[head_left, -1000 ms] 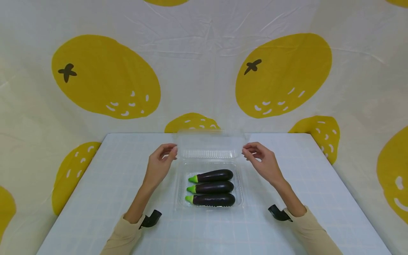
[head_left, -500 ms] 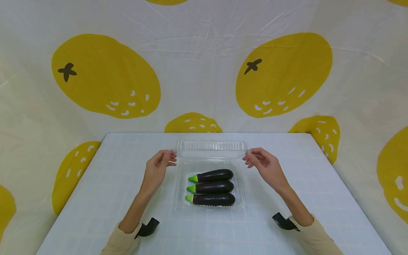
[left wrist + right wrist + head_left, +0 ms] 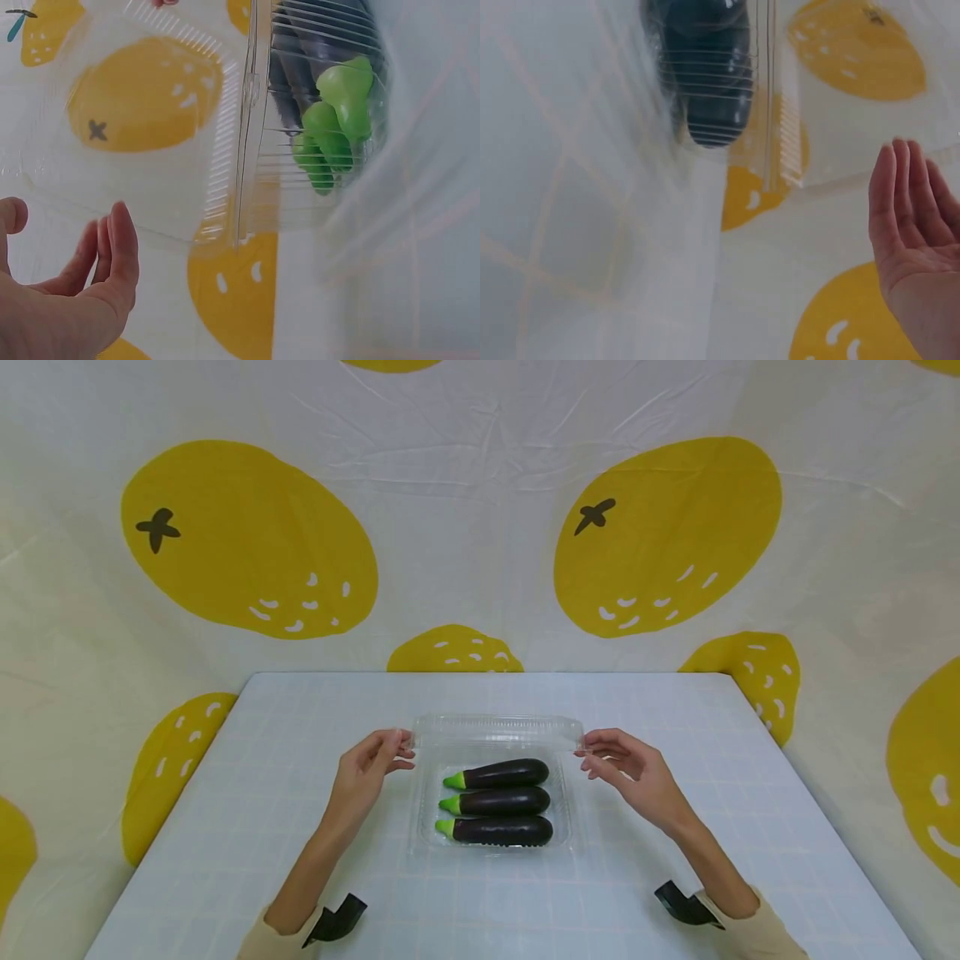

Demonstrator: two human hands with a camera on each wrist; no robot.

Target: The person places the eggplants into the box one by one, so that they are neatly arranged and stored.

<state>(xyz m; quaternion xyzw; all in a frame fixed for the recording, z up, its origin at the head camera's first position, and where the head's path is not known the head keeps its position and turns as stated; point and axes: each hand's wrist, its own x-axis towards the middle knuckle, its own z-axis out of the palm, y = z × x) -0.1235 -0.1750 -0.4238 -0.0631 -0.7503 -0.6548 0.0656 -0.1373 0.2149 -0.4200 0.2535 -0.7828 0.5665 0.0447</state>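
Note:
A clear plastic clamshell box [image 3: 567, 827] sits on the table with three dark eggplants [image 3: 504, 800] in its base, their green stem ends [image 3: 349, 86] pointing left. Its lid [image 3: 498, 729] stands raised at the far side, tilted toward me over the base. My left hand [image 3: 369, 766] is at the lid's left edge; in the left wrist view its fingers [image 3: 124, 244] are fairly straight, with the thumb apart. At the lid's right edge is my right hand [image 3: 630, 772], its fingers [image 3: 901, 187] extended side by side. Exact contact with the lid is hard to make out.
A pale checked cloth covers the table [image 3: 495, 910]. Behind it hangs a white curtain [image 3: 465, 527] printed with large yellow fruit. Black wrist cameras [image 3: 335, 920] sit at both cuffs.
Both hands have come down and toward me along with the lid, which has swung from upright at the back to a lower tilt. The base and eggplants have stayed in place.

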